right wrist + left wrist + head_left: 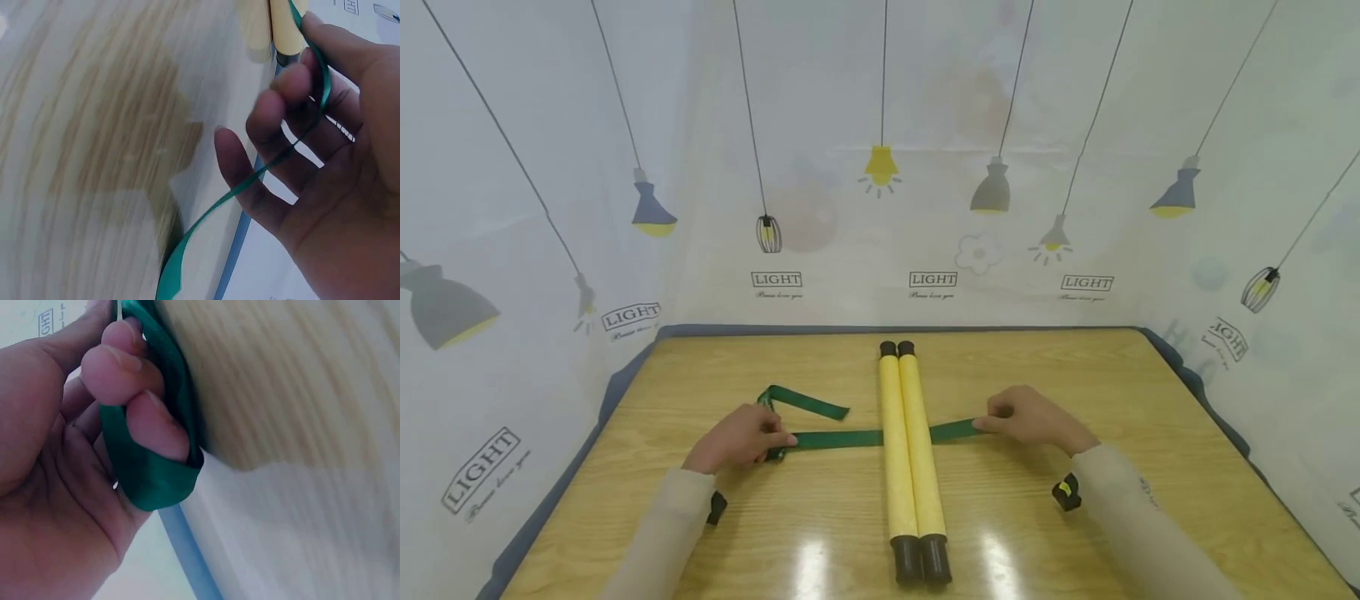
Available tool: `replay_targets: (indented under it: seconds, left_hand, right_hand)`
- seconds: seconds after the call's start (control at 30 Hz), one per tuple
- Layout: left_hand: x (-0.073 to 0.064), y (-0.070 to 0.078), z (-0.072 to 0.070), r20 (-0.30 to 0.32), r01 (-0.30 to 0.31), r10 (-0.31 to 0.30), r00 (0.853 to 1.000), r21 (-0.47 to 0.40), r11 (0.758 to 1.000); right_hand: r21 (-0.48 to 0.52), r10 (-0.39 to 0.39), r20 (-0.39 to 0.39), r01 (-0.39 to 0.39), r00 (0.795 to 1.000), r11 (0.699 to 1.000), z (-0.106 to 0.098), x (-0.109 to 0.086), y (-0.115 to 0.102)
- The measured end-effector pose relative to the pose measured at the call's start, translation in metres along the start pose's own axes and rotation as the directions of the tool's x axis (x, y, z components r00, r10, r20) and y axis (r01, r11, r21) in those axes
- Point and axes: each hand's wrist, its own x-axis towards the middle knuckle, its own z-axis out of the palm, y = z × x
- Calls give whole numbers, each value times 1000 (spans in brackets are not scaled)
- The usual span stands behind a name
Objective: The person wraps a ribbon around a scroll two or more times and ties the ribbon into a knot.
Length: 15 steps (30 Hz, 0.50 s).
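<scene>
Ribbon, green (838,439), one: lying across the table (1075,367), passing beneath the sticks, a loose end angled back on the left. Sticks, yellow (898,458), two: side by side, touching, dark caps (907,560) at both ends. Left hand (741,437): pinching the ribbon left of the sticks. Right hand (1030,417): pinching it on their right. Backdrop (850,100): pale, printed with hanging lamps.
</scene>
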Motion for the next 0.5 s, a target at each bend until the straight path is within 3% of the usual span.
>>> replay_targets:
  seconds: [0.27, 0.5]
  left_hand:
    - [-4, -5, -13, 25, -54, 53, 998, 47, 997]
    - [-15, -16, -24, 23, -97, 95, 995, 117, 988]
  right_hand:
    - [-27, 2, -52, -3, 999, 1000, -11, -9, 10]
    - [-42, 53, -109, -58, 993, 997, -30, -21, 22]
